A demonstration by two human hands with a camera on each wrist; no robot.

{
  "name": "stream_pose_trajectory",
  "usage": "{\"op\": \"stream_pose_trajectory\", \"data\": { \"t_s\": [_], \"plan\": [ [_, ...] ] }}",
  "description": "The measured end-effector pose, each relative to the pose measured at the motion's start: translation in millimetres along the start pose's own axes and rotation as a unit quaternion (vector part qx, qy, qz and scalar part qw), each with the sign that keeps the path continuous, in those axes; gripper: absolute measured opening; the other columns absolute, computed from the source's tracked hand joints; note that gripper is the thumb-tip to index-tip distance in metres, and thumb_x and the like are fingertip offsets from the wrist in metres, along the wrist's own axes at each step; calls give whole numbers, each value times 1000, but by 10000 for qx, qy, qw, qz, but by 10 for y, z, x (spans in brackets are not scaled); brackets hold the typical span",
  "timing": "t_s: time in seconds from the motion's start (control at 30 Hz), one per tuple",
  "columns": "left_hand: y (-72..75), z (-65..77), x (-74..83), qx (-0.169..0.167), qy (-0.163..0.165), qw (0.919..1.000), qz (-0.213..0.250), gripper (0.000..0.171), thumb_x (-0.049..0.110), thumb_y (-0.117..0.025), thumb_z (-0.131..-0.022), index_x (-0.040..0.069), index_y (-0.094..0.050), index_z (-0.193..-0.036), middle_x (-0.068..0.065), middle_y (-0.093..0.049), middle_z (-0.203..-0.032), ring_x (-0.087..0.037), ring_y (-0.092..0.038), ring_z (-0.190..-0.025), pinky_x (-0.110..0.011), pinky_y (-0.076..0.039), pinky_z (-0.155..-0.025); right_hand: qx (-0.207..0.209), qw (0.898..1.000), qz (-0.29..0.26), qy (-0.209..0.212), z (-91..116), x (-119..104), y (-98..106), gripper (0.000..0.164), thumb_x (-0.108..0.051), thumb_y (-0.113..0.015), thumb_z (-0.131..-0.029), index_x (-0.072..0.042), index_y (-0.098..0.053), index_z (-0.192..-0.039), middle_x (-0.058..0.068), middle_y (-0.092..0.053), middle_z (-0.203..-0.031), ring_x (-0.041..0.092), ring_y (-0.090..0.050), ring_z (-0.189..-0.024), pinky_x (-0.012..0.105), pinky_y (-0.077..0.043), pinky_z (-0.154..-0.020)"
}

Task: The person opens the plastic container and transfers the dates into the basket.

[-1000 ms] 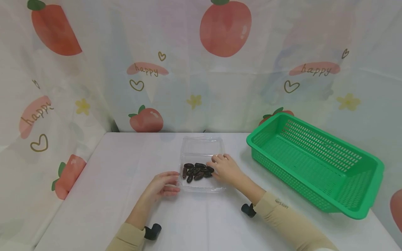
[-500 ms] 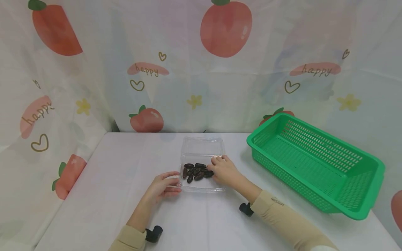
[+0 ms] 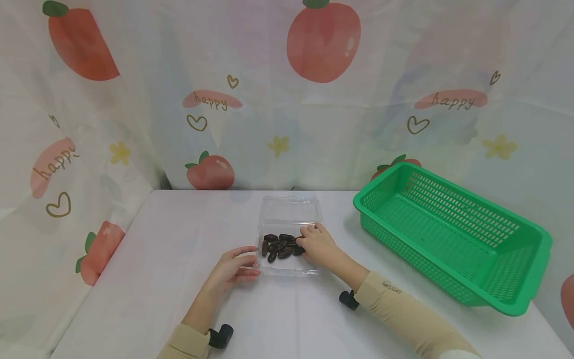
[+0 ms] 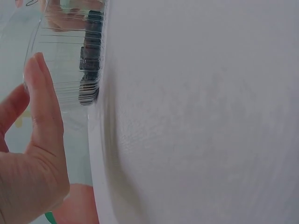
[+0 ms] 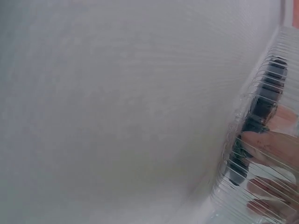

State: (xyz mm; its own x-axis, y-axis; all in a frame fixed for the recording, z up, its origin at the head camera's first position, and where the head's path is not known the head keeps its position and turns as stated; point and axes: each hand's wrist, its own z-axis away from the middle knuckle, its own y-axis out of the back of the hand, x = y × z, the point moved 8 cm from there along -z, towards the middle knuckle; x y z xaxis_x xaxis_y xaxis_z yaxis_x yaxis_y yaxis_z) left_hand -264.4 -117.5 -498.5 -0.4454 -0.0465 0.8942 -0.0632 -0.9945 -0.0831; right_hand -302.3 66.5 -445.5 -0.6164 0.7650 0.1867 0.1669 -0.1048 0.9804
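Observation:
A clear plastic clamshell box (image 3: 289,272) lies on the table with its lid folded back. Several dark brown dates (image 3: 281,246) are gathered in its base. My left hand (image 3: 235,267) rests against the box's left side, fingers fairly straight; in the left wrist view a fingertip (image 4: 35,65) is right at the clear wall. My right hand (image 3: 319,247) reaches in over the right side, thumb and index finger pinching a date at the right end of the pile. Through the ribbed wall, the right wrist view shows the thumb (image 5: 266,144) against the dates.
A green perforated basket (image 3: 448,276) stands at the right of the white-covered table (image 3: 188,219). Behind and to the left hangs a printed curtain (image 3: 278,109). Black wrist cameras (image 3: 221,336) sit at both beige cuffs.
The right-hand fingers have drawn in on the date at the right end, now mostly covered. The left hand stays by the box; the whole view has shifted slightly.

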Motion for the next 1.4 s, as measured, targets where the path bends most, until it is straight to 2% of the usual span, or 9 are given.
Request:
{"op": "stream_pose_trajectory", "data": {
  "t_s": [0.17, 0.4, 0.53, 0.8, 1.1, 1.4],
  "plan": [
    [-7, 3, 2, 0, -31, 10000, 27, 39, 8, -58, -87, 4, -53, -125, -11, -63, -81, -19, -67, -63, -30, -57, -59, 287, 9992, -223, 192, 16, -6, 39, 25, -23, -74, -73, -13, -68, -95, 5, -56, -93, 24, -52, -90, 43, -39, -89],
    [-13, 18, 14, -10, -52, 10000, 13, 39, 7, -57, -87, 2, -52, -126, -9, -64, -80, -19, -67, -64, -30, -57, -60, 169, 9996, -159, 141, 12, 11, 75, 26, -26, -71, -77, -15, -68, -99, 5, -59, -95, 24, -54, -95, 44, -39, -91],
    [-19, 28, 16, -32, -63, 10000, 18, 39, 7, -57, -87, 2, -52, -126, -9, -64, -80, -19, -67, -64, -31, -57, -61, 257, 9996, -14, 120, 26, 25, 144, 25, -27, -70, -78, -17, -66, -101, 4, -58, -95, 24, -53, -93, 43, -39, -90],
    [-13, 24, 16, 31, -41, 10000, 4, 38, 7, -58, -87, 3, -53, -125, -10, -64, -80, -19, -67, -63, -31, -57, -61, 941, 9950, 204, 253, 102, 98, 407, 23, -29, -70, -79, -18, -63, -97, 3, -56, -92, 22, -54, -87, 42, -42, -85],
    [-12, 3, 18, 87, -44, 10000, 19, 37, 6, -58, -87, 3, -54, -124, -10, -64, -79, -19, -66, -63, -31, -57, -60, 1524, 9875, 408, 63, 237, 384, 647, 21, -29, -69, -80, -17, -59, -94, 2, -52, -83, 21, -51, -78, 41, -42, -79],
    [-4, -9, 10, 102, -49, 9999, -41, 37, 6, -57, -88, 3, -53, -124, -10, -65, -82, -19, -67, -64, -32, -57, -61, 1892, 9792, 350, -641, 448, 856, 800, 19, -22, -69, -79, -14, -59, -93, 3, -46, -76, 23, -48, -73, 41, -39, -80]
  ]
}}
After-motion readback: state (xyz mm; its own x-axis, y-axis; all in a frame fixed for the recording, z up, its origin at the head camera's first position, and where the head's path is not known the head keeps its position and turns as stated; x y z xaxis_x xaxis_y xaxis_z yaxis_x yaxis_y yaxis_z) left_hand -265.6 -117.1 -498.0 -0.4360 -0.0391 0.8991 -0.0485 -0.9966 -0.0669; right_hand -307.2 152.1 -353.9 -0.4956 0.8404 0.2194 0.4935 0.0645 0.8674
